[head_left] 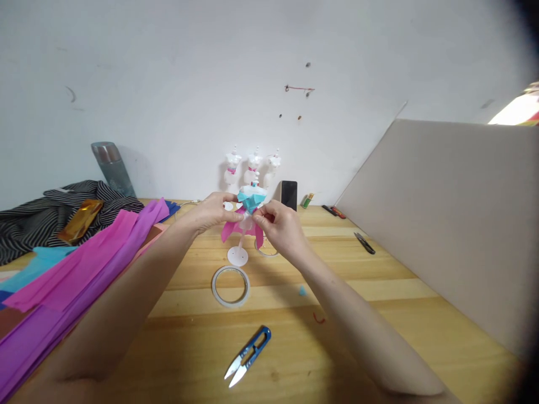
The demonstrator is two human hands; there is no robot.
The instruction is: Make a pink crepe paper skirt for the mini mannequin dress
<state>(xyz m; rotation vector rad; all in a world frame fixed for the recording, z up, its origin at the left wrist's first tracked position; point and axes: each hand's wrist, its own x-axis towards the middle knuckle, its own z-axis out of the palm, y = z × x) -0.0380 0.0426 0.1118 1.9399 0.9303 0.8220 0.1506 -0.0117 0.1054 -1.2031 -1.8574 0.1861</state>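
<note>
A small white dress form [248, 223] stands on a round white base [237, 256], with turquoise crepe paper [251, 201] wrapped round its bust. Pink crepe paper [229, 230] hangs from its waist on both sides. From the left, my left hand [217, 210] is closed on the dress form, its thumb at the waist. My right hand [280, 224] pinches the crepe paper at the other side of the waist; its fingertips partly hide the exact spot. Just in front of the base lies a roll of white tape [231, 303].
Blue thread snips [248, 356] lie near the front. Crepe paper strips [88, 258], striped cloth [25, 224] and a bottle [113, 168] are at left. Behind stand more dress forms [232, 166] and a phone [288, 194]. Black scissors [364, 243] lie by the right-hand panel [442, 213].
</note>
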